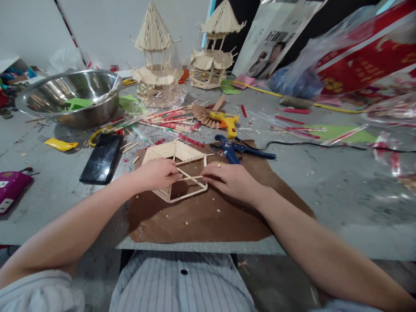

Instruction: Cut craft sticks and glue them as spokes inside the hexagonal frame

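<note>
A six-sided frame of thin wooden sticks (188,196) lies on a brown sheet (201,223). Rows of sticks fill its far and left sections, while the right and near sections are open. My left hand (157,174) rests over the left side of the frame, fingertips pinched at one end of a loose wooden stick (191,178). At that stick's other end, above the frame's right side, my right hand (232,180) pinches with thumb and fingers. The stick spans the open part of the frame, nearly level.
Beyond the frame lie blue cutters (229,149), a yellow glue gun (229,123) with a black cord, and scattered sticks (169,119). A phone (102,158), yellow knife (61,144) and steel bowl (97,110) are leftward. Two stick pagodas (156,78) stand behind.
</note>
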The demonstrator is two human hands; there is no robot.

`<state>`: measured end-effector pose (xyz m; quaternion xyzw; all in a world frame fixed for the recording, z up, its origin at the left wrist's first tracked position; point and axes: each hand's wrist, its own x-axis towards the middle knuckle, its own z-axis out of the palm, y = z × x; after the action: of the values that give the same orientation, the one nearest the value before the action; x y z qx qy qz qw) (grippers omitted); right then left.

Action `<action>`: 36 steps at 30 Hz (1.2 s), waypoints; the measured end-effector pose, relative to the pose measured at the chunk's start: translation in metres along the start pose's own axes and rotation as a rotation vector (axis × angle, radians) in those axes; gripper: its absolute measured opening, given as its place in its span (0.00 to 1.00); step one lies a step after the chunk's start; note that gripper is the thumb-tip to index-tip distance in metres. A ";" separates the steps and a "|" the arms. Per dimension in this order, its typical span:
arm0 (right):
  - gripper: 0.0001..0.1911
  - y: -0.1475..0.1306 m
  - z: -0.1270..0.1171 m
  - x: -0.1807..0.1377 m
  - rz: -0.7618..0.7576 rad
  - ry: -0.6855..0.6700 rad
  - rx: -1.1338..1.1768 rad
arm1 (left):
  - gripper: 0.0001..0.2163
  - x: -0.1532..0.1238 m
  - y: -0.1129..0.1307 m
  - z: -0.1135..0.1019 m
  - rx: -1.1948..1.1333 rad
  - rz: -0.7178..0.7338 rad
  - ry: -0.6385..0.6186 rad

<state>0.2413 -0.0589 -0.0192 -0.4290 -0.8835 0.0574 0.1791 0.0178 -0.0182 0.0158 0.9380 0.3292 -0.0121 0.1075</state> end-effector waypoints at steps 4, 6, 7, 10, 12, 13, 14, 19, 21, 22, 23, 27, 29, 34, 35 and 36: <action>0.11 0.001 0.000 0.000 -0.035 -0.022 0.013 | 0.11 0.001 0.000 0.000 -0.064 0.062 -0.040; 0.12 0.001 -0.001 0.000 -0.029 -0.046 0.022 | 0.11 0.001 0.002 0.000 -0.117 0.069 -0.067; 0.12 0.001 -0.001 0.000 -0.025 -0.063 0.028 | 0.10 0.001 0.002 0.001 -0.139 0.064 -0.079; 0.13 0.000 -0.003 0.000 -0.022 -0.112 0.048 | 0.10 0.002 0.004 0.002 -0.166 0.047 -0.110; 0.13 0.000 -0.004 0.000 -0.025 -0.136 0.061 | 0.10 0.001 0.004 0.001 -0.177 0.048 -0.130; 0.14 0.000 -0.005 0.000 -0.026 -0.146 0.067 | 0.10 0.001 0.005 0.001 -0.189 0.051 -0.136; 0.14 0.000 -0.005 0.000 -0.027 -0.154 0.073 | 0.10 0.001 0.006 0.000 -0.204 0.053 -0.141; 0.13 0.002 -0.007 -0.001 -0.030 -0.189 0.091 | 0.10 0.001 0.009 -0.001 -0.263 0.049 -0.152; 0.13 0.003 -0.008 -0.001 -0.030 -0.212 0.099 | 0.10 0.001 0.009 0.000 -0.276 0.053 -0.173; 0.13 0.003 -0.009 -0.001 -0.030 -0.224 0.103 | 0.10 0.001 0.009 0.001 -0.283 0.057 -0.187; 0.13 0.003 -0.009 -0.001 -0.031 -0.234 0.106 | 0.10 0.001 0.009 0.002 -0.290 0.062 -0.202; 0.13 0.003 -0.011 -0.001 -0.039 -0.251 0.098 | 0.10 0.001 0.009 0.006 -0.288 0.084 -0.260; 0.13 0.003 -0.012 -0.001 -0.045 -0.256 0.096 | 0.10 0.000 0.010 0.006 -0.282 0.088 -0.271; 0.13 0.004 -0.011 -0.001 -0.044 -0.255 0.106 | 0.10 0.001 0.012 0.006 -0.271 0.081 -0.276; 0.13 0.004 -0.011 -0.001 -0.048 -0.255 0.107 | 0.10 0.001 0.013 0.005 -0.269 0.082 -0.280; 0.13 0.004 -0.011 -0.001 -0.052 -0.257 0.109 | 0.10 0.001 0.013 0.005 -0.269 0.083 -0.287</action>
<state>0.2483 -0.0577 -0.0099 -0.3849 -0.9055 0.1552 0.0892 0.0264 -0.0285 0.0131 0.9167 0.2702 -0.0969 0.2779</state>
